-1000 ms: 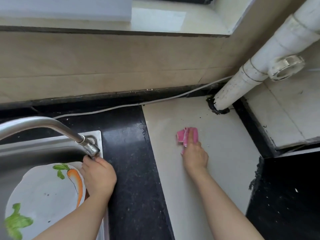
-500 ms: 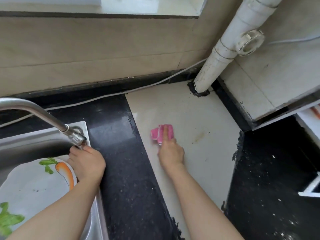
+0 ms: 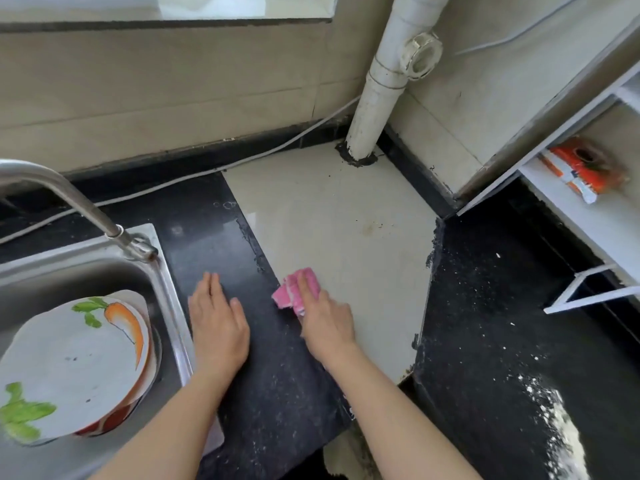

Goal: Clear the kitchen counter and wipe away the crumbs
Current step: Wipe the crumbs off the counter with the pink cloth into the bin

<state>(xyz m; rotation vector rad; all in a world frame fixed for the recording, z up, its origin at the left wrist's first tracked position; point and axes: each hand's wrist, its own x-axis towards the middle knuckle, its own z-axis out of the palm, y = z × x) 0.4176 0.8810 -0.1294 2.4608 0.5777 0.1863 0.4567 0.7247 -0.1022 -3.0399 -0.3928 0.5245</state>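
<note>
Fingers [image 3: 304, 289] of the right hand [image 3: 327, 320]: laid straight over a folded pink cloth [image 3: 289, 297], pressing it flat rather than gripping. The thumb is hidden, so I can't tell if it tucks an edge. The flat press looks deliberate: it spreads load across the cloth so it drags crumbs instead of skipping over them. The cloth sits on the tabletop [image 3: 287, 375], on the seam where the black stone meets the pale slab [image 3: 332, 209].

Left hand [image 3: 218, 323]: fingers [image 3: 211, 285] straight and close together, palm down on the black stone just beside the sink [image 3: 173, 306], holding nothing. Reads as a brace for leaning in.

A plate [image 3: 72, 358] with a carrot print sits in the sink on top of a red-sided dish, so clearing looks mostly done on this stretch.

Wiping is not done. There is a brownish smear with dark specks [image 3: 372, 226] on the pale slab, well apart from the cloth. A heavy patch of white crumbs [image 3: 561, 424] lies on the black stone at far right.

Judgement: mid-wipe, early in the job. The next pass probably needs to reach the smear, then work right. Risks: packing crumbs into the rough seam, or shoving them off the front edge.
</note>
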